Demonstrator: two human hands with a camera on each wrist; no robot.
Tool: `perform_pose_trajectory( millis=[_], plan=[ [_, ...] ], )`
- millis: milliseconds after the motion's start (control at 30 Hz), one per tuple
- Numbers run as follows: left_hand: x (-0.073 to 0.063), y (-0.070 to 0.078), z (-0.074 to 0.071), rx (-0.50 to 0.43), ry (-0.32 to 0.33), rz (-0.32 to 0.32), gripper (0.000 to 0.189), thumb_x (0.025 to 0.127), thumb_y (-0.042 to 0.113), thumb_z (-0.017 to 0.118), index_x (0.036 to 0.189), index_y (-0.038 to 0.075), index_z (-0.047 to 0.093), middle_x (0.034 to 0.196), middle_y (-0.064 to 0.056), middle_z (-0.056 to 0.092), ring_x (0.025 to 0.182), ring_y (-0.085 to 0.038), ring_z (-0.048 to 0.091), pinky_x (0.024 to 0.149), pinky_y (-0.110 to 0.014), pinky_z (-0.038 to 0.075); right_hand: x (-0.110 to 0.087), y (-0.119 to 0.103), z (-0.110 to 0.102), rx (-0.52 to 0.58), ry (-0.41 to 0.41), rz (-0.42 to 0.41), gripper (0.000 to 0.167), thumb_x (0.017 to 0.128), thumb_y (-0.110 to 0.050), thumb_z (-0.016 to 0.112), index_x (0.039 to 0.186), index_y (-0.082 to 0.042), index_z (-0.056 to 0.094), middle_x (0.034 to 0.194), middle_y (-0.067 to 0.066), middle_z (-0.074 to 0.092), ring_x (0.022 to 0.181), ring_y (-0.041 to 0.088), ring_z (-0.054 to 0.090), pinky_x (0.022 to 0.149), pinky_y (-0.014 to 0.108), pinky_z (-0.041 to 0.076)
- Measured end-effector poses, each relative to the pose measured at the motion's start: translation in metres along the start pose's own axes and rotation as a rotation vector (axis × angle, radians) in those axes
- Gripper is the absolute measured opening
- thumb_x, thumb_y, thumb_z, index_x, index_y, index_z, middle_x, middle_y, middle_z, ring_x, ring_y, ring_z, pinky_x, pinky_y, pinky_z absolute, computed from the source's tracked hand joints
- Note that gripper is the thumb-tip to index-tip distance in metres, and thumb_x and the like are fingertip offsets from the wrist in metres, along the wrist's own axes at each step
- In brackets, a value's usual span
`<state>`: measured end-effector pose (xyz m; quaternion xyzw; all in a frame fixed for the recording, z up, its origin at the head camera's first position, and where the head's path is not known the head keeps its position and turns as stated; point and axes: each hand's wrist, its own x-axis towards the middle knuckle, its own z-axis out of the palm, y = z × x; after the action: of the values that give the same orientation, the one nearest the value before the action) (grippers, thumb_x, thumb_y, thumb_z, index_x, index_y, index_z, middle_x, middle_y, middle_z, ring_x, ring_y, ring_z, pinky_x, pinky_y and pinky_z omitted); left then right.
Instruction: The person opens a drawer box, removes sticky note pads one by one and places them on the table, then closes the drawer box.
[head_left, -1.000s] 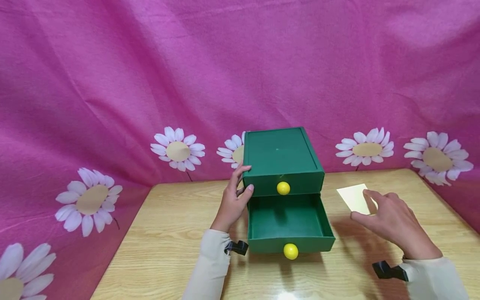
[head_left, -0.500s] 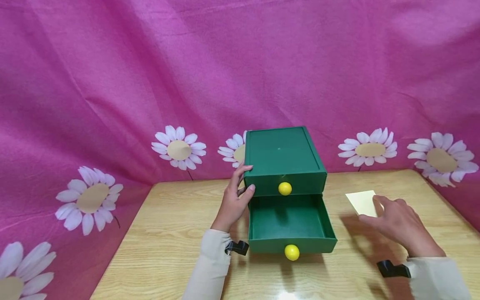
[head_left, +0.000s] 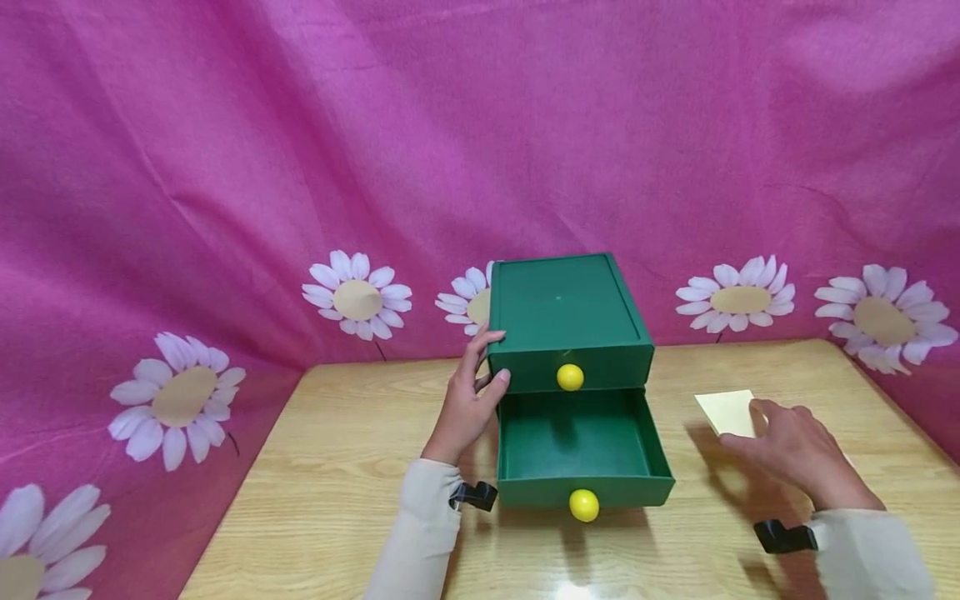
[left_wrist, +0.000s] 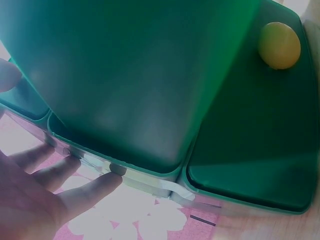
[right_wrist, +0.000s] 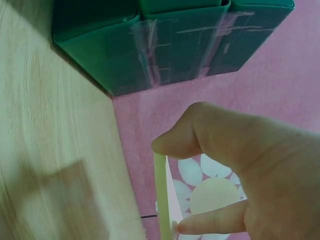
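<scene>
Centrally, a green cabinet point(head_left: 562, 304) stands on the wooden table point(head_left: 345, 475), its lower drawer point(head_left: 577, 446) extended toward the near side. The left hand point(head_left: 462, 412), fingers spread, rests against the cabinet's left side. Right of the drawer, above the table, the right hand point(head_left: 806, 454) pinches a pale-yellow paper pad point(head_left: 726, 412) between thumb and fingers.

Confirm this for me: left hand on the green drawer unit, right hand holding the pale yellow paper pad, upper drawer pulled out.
One thing is wrong: the head view shows the lower drawer pulled out, while the upper drawer is closed. The rest is right: left hand on the green drawer unit, right hand holding the pale yellow paper pad.
</scene>
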<state>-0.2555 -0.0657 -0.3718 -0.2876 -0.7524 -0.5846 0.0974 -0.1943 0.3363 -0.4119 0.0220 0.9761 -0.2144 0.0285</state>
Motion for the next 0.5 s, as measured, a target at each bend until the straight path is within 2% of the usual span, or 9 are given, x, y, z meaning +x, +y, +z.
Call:
perform_pose_trajectory(
  millis=[67,300,433,500],
  plan=[
    [0.000,0.001,0.000,-0.001,0.003,0.007,0.047,0.097,0.007,0.052,0.142,0.012,0.038,0.158,-0.010,0.023,0.141,-0.030,0.031,0.102,-0.054,0.039,0.001,0.002,0.000,-0.002,-0.003,0.010,0.100,0.082,-0.054,0.067,0.134,0.023,0.032,0.117,0.045,0.044,0.099,0.050,0.047,0.081,0.063,0.043],
    [-0.001,-0.002,0.002,-0.011,-0.004,0.002,0.047,0.098,0.009,0.052,0.143,0.014,0.038,0.159,-0.007,0.021,0.141,-0.030,0.030,0.103,-0.054,0.038,0.001,0.008,0.003,-0.022,-0.014,0.009,0.096,0.082,-0.051,0.069,0.131,0.024,0.035,0.117,0.046,0.045,0.099,0.053,0.049,0.078,0.062,0.044],
    [-0.001,-0.002,0.001,-0.005,-0.001,-0.008,0.047,0.098,0.009,0.052,0.143,0.015,0.038,0.159,-0.005,0.021,0.141,-0.029,0.030,0.103,-0.053,0.039,0.003,0.010,0.005,-0.004,-0.056,0.029,0.087,0.081,-0.051,0.069,0.124,0.019,0.043,0.102,0.036,0.055,0.086,0.041,0.054,0.072,0.052,0.048],
    [-0.001,-0.002,0.001,0.001,-0.002,-0.003,0.047,0.098,0.009,0.051,0.143,0.014,0.037,0.159,-0.005,0.021,0.141,-0.030,0.030,0.103,-0.053,0.039,0.004,0.011,0.006,-0.003,-0.079,0.049,0.080,0.080,-0.053,0.069,0.116,0.015,0.047,0.091,0.028,0.056,0.079,0.034,0.053,0.067,0.046,0.047]
  ],
)
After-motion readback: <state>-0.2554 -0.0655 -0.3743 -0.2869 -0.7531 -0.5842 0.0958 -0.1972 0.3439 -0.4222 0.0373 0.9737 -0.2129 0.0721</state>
